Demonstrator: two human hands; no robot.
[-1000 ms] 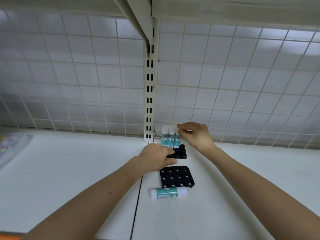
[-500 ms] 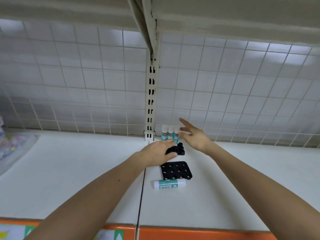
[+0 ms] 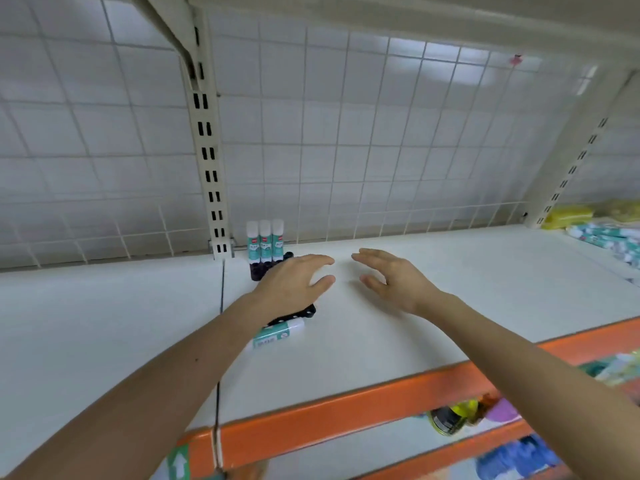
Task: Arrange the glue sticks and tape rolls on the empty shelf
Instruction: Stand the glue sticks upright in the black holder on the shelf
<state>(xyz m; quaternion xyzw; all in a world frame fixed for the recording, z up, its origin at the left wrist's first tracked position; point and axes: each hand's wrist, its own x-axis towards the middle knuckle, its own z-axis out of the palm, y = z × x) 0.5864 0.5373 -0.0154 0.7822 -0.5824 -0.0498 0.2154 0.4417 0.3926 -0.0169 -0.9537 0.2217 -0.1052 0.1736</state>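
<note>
- A head-worn camera looks down on a white shelf (image 3: 415, 327) with an orange front edge (image 3: 346, 410) and a wire grid back (image 3: 346, 150).
- Three glue sticks (image 3: 265, 240) stand upright in a row at the back, just right of the slotted post (image 3: 211, 168). They are seated in a black holder (image 3: 257, 271).
- A fourth glue stick (image 3: 278, 335) lies on its side nearer the front. It touches a second black holder (image 3: 306, 312), which is mostly hidden under the left wrist.
- The left hand (image 3: 294, 284) and right hand (image 3: 394, 282) hover over the shelf, near each other but apart — fingers loose, both holding nothing.
- The step looks like a gap between placements: three sticks are set and one is not yet stood up. No tape rolls can be made out on this shelf.
- The next move likely calls for pinching the lying stick, turning it upright and seating it in a holder hole — gently, so the standing row is not knocked.
- Each stick has a teal label with a small red mark near the cap, but the text is too small to read.
- A green sticker (image 3: 178, 462) with a white upward arrow sits on the orange edge.
- The packs at far right (image 3: 602, 233) are blurred and show no legible writing.
</note>
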